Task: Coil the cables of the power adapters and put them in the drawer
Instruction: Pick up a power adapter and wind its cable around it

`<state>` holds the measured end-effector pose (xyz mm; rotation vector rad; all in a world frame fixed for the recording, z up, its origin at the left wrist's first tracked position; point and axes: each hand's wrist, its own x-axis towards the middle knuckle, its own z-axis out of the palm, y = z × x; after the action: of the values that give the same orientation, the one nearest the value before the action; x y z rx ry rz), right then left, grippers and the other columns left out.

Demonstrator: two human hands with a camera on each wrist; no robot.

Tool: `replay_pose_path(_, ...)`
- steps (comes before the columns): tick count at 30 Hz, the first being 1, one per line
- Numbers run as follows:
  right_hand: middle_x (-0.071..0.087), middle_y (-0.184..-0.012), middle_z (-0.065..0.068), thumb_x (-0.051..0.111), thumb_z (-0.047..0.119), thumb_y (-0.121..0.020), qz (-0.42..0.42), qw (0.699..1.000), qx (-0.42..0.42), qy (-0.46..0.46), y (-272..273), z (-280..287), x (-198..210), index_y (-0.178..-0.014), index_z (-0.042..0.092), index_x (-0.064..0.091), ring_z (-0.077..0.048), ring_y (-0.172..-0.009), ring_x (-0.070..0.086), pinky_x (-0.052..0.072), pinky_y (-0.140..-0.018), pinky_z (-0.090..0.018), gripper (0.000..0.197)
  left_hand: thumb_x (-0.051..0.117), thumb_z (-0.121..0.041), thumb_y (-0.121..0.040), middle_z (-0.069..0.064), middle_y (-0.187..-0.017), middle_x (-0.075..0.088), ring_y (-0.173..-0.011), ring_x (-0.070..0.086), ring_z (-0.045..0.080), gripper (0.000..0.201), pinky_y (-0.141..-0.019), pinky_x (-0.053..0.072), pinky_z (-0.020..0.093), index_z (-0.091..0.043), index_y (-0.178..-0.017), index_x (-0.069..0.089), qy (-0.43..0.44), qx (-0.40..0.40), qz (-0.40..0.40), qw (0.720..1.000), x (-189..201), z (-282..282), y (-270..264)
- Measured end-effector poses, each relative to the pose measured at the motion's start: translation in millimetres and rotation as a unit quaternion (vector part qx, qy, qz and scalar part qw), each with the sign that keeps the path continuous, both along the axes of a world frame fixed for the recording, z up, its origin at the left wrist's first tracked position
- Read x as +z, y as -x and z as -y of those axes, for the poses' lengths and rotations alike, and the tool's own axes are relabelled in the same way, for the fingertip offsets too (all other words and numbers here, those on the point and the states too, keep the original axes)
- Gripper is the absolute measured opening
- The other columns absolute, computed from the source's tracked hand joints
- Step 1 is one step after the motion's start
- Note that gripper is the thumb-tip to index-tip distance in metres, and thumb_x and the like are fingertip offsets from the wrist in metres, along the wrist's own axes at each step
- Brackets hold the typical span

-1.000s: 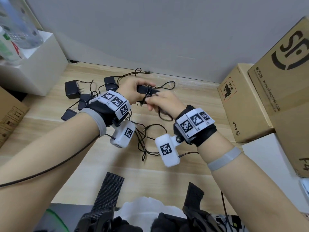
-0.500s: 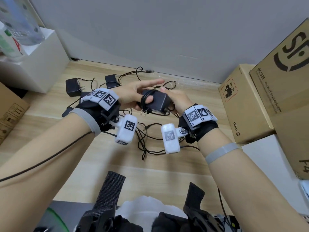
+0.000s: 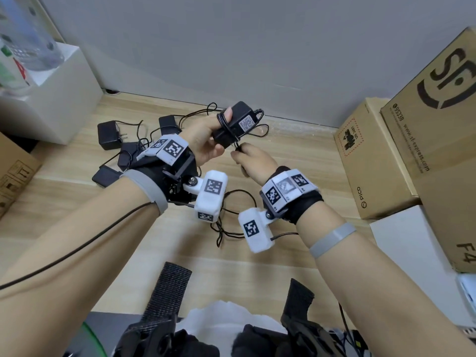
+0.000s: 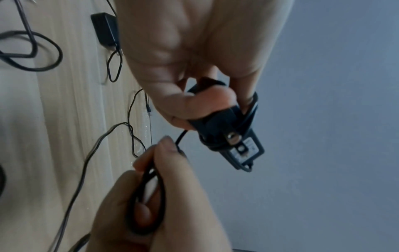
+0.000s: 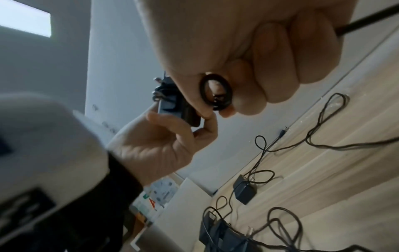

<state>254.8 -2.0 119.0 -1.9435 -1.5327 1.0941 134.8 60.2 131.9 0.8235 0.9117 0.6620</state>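
Observation:
My left hand (image 3: 206, 140) grips a black power adapter (image 3: 235, 123), lifted above the wooden desk (image 3: 283, 155), with its thin black cable wound around the body under my thumb. The adapter (image 4: 231, 136) shows its metal prongs and label in the left wrist view. Just below it my right hand (image 3: 247, 161) pinches the cable's free end, a small loop (image 5: 215, 92) held between thumb and fingers. The same loop (image 4: 149, 196) runs through my right hand's fingers (image 4: 168, 170). No drawer is in view.
Several more black adapters (image 3: 109, 135) lie on the desk at the left in a tangle of loose cables (image 3: 231, 222). A white box (image 3: 56, 99) stands at the back left. Cardboard boxes (image 3: 373, 161) stand along the right side. A grey wall (image 3: 231, 47) closes the back.
My left hand has raised the adapter and turned it label side up, thumb now over the wound cable. My right hand left the adapter body and now pinches the cable end below it.

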Motion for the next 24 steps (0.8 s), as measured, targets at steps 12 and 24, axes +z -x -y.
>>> replay_pose_path(12, 0.051, -0.068, 0.000, 0.049, 0.032, -0.090, 0.090, 0.991, 0.100, -0.018, 1, 13, 3, -0.068, 0.018, 0.049, -0.022, -0.074, 0.052, 0.038, -0.069, -0.033, 0.025, 0.063, -0.028, -0.087, -0.003, -0.072, 0.060, -0.058, 0.052, 0.009, 0.008, -0.039, 0.035, 0.015, -0.022, -0.091, 0.063, -0.102, 0.036, -0.101, 0.989, -7, -2, 8)
replay_pose_path(24, 0.052, -0.056, 0.000, 0.070, 0.045, -0.074, 0.120, 0.986, 0.048, -0.107, -2, 12, 17, -0.049, 0.020, 0.038, -0.018, -0.061, 0.054, 0.041, -0.062, -0.032, 0.047, 0.074, -0.012, -0.073, 0.007, -0.116, 0.055, -0.100, 0.051, 0.013, 0.045, -0.071, 0.032, 0.002, -0.020, -0.116, 0.064, -0.386, -0.016, -0.343, 0.856, -26, 7, 5)
